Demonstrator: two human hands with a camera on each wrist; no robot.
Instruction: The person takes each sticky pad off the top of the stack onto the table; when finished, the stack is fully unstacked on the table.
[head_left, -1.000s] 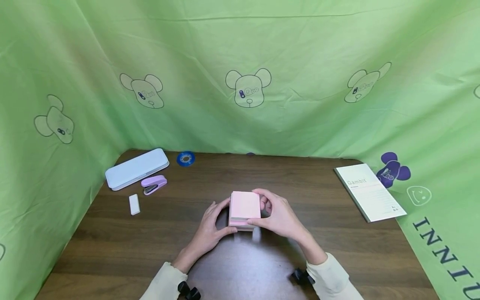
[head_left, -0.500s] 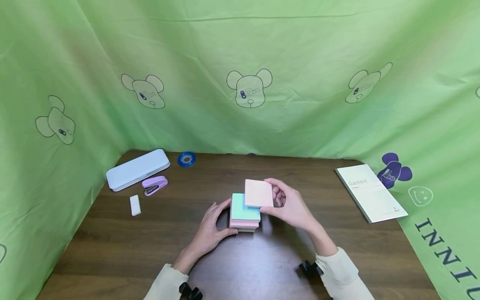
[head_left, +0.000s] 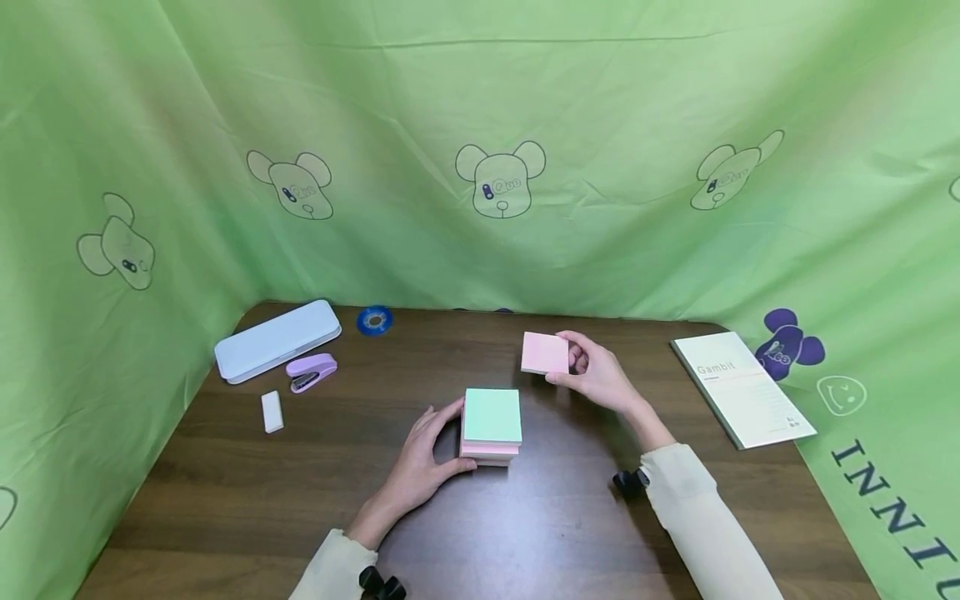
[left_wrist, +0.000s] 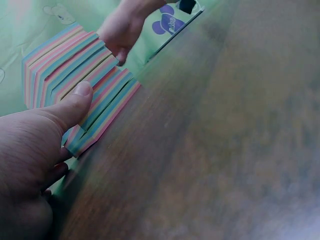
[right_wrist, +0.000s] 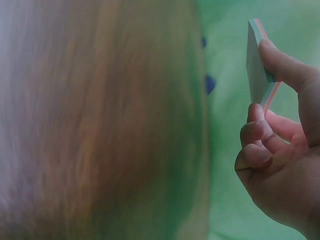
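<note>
A stack of sticky note pads [head_left: 492, 415], mint green on top with pink layers under it, stands at the table's middle. My left hand [head_left: 417, 461] grips its left side, thumb at the near edge. Up close in the left wrist view, the stack [left_wrist: 95, 55] shows striped layers of blue, pink and yellow, slightly out of line, with the thumb [left_wrist: 77, 102] pressed against them. Beyond the stack and to its right, my right hand [head_left: 596, 372] pinches a thin pink-topped sticky note pad [head_left: 545, 352] by its right edge. In the right wrist view this pad [right_wrist: 257, 65] is raised, thumb on one edge and fingertips on another.
On the left lie a pale blue case [head_left: 277, 340], a purple stapler [head_left: 311, 371], a white eraser [head_left: 272, 412] and a blue tape roll [head_left: 374, 320]. A white "Gambit" notepad [head_left: 742, 387] lies at the right edge. Green cloth [head_left: 375, 233] hangs behind the table [head_left: 225, 500].
My right hand has lifted the pink-topped pad off the stack and carried it away and to the right, uncovering the mint green top. The left hand has stayed at the stack.
</note>
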